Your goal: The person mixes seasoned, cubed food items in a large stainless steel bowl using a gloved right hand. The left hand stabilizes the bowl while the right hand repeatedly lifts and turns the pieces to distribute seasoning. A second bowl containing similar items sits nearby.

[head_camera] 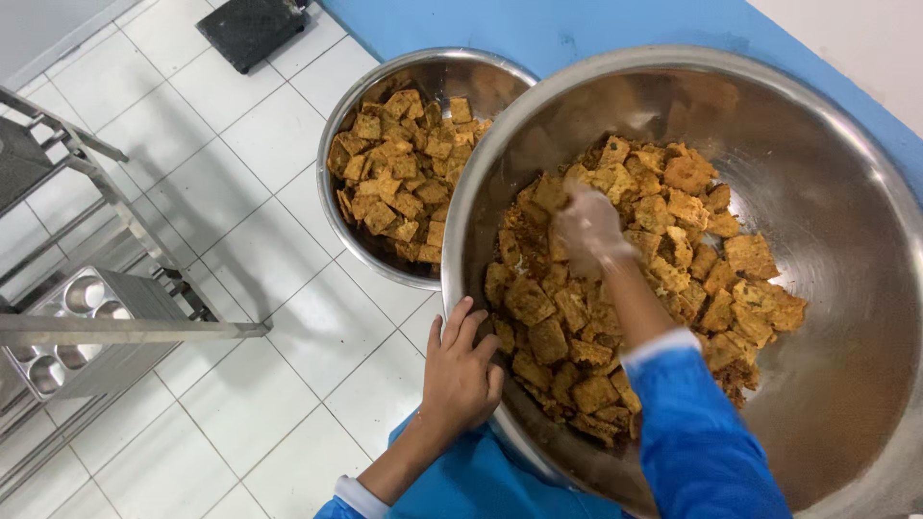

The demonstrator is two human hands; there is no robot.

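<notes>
white floor tiles (260, 269) lie under everything, with a blue wall band (615, 24) beyond. nearest the camera a big steel bowl (846, 317) is tipped up, heaped on its lower side with browned, crumb-coated squares (654, 288). the right hand (588, 229), blurred and in a thin clear glove, is down among those squares; whether it grips any i cannot tell. the left hand (461, 370), bare, fingers spread open, presses flat against the outside of the big bowl's rim. just beyond that rim, partly overlapped by it, sits a smaller steel bowl (437, 72) with more of the same pieces (399, 163). well off from the big bowl stand a metal rack (115, 327) holding a cupped tray (67, 317) and a dark mat (252, 29).
</notes>
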